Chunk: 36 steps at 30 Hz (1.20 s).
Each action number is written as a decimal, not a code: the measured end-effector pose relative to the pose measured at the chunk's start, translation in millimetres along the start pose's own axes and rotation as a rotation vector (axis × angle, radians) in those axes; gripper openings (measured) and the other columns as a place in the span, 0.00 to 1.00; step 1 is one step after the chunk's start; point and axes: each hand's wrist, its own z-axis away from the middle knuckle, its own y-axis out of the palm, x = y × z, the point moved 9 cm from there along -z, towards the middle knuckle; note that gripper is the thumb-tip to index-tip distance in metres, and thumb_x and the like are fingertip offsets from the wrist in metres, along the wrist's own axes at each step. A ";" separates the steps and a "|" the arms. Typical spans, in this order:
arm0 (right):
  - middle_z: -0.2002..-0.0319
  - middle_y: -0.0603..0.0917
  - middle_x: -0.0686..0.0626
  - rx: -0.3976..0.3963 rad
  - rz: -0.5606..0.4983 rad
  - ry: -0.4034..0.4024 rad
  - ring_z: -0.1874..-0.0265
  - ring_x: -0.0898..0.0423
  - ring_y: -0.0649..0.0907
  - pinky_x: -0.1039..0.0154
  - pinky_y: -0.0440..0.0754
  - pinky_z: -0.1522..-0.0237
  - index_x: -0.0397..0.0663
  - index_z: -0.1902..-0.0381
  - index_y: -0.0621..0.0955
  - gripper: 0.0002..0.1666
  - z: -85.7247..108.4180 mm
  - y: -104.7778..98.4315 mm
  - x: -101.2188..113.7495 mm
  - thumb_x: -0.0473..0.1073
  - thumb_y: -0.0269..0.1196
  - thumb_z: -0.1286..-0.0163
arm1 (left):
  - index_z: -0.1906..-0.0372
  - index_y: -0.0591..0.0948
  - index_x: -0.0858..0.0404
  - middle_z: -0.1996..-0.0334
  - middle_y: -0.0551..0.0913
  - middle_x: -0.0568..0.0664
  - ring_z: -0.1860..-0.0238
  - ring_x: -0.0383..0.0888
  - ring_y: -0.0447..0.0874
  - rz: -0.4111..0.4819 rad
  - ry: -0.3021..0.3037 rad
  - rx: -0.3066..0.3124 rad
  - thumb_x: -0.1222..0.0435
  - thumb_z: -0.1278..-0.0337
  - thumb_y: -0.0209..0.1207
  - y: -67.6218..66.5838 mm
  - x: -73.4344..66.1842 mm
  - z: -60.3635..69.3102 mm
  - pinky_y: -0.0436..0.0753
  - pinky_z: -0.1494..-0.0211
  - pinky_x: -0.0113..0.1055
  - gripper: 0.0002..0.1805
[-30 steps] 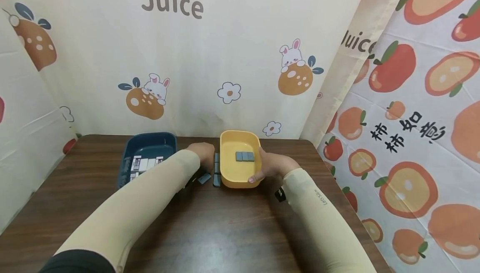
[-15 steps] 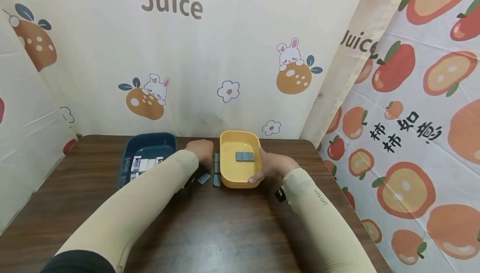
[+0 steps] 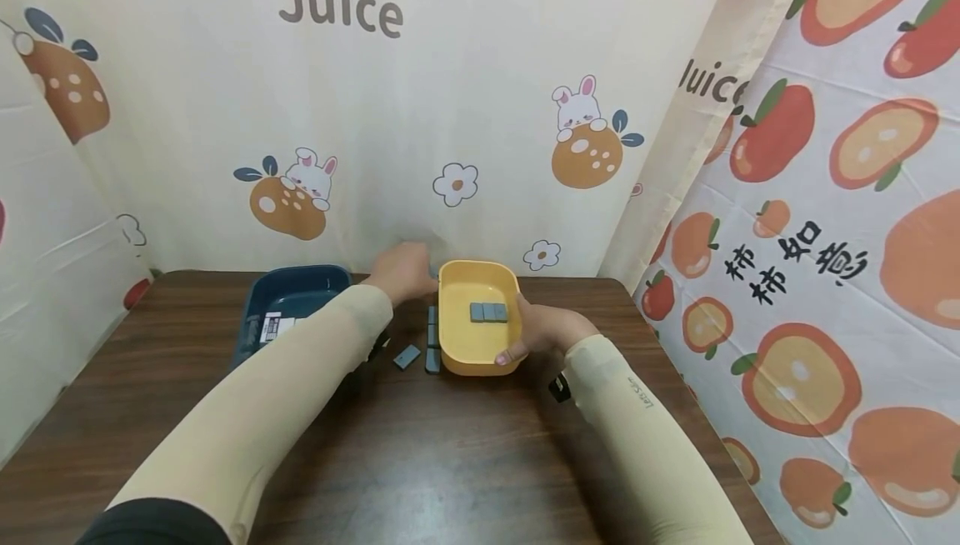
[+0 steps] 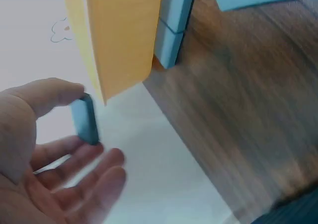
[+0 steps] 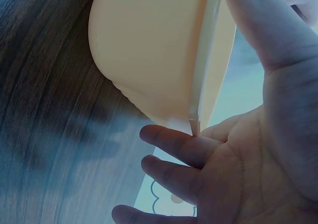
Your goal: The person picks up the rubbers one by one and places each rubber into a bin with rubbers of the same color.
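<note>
Near the table's back edge, my left hand [image 3: 405, 270] is raised left of the yellow tub [image 3: 480, 347]. Between its thumb and fingertips it pinches a small blue-grey tile [image 4: 85, 118], seen clearly in the left wrist view. My right hand [image 3: 551, 330] holds the tub's right side, thumb over the rim and other fingers by the outer end wall. Inside the tub lies a short row of blue-grey tiles [image 3: 488, 312]. Beside its left wall stands a line of tiles [image 3: 432, 343], and one loose tile [image 3: 407, 357] lies skewed further left.
A dark blue bin [image 3: 313, 280] stands at the back left, with white printed tiles [image 3: 276, 327] in it, partly hidden by my left sleeve. Behind the wooden table [image 3: 450, 453] hangs a printed curtain [image 3: 495, 53].
My left hand has moved up and back from beside the tile line, with a tile now visible in its fingers. The right hand stays on the tub.
</note>
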 end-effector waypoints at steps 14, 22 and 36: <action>0.16 0.71 0.35 0.016 -0.048 0.030 0.20 0.39 0.74 0.37 0.65 0.11 0.44 0.07 0.47 0.92 3.5 -0.3 -0.7 0.65 0.93 0.52 | 0.53 0.95 0.56 0.57 0.93 0.47 0.55 0.48 0.84 -0.110 0.285 -0.026 0.51 0.32 0.78 33.0 -43.2 -7.0 0.88 0.47 0.47 0.14; 0.16 0.70 0.35 0.024 -0.052 0.018 0.20 0.39 0.74 0.37 0.67 0.12 0.44 0.08 0.48 0.89 3.3 3.8 2.9 0.64 0.92 0.49 | 0.59 0.92 0.54 0.62 0.93 0.43 0.59 0.46 0.85 -0.258 0.387 0.029 0.52 0.32 0.78 54.6 -58.5 -9.0 0.83 0.42 0.55 0.11; 0.13 0.67 0.35 0.030 -0.028 0.010 0.17 0.39 0.72 0.35 0.66 0.11 0.44 0.06 0.45 0.91 4.6 2.5 2.3 0.64 0.92 0.48 | 0.70 0.84 0.52 0.73 0.86 0.41 0.65 0.45 0.80 -0.284 0.338 0.106 0.56 0.36 0.82 75.5 -68.0 -16.9 0.76 0.28 0.63 0.16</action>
